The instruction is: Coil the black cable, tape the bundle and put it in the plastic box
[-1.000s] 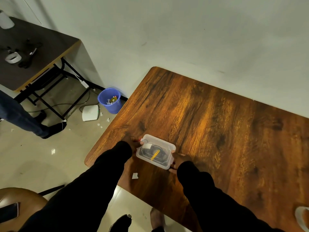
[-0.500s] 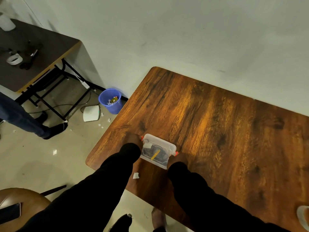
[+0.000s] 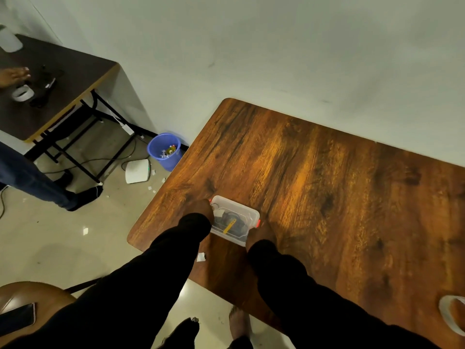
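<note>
A small clear plastic box (image 3: pixel 245 214) with its lid on and red latches at both ends sits near the left front corner of the wooden table (image 3: pixel 327 197). Through the lid I see the coiled black cable (image 3: pixel 232 219) with a yellow strip across it. My left hand (image 3: pixel 202 206) presses on the box's left end. My right hand (image 3: pixel 261 234) presses on its right end by the red latch. Black sleeves hide both wrists and most of the fingers.
A white tape roll (image 3: pixel 451 316) lies at the table's right front edge. A paper scrap (image 3: pixel 201 256) lies by my left arm. On the floor stand a blue bin (image 3: pixel 164 151) and a brown stool (image 3: pixel 30 306). Another person stands at a dark side table (image 3: pixel 50 96).
Both hands moved in from the box's outer sides onto its ends and closed on the red latches. At the side table another person's hand came into view.
</note>
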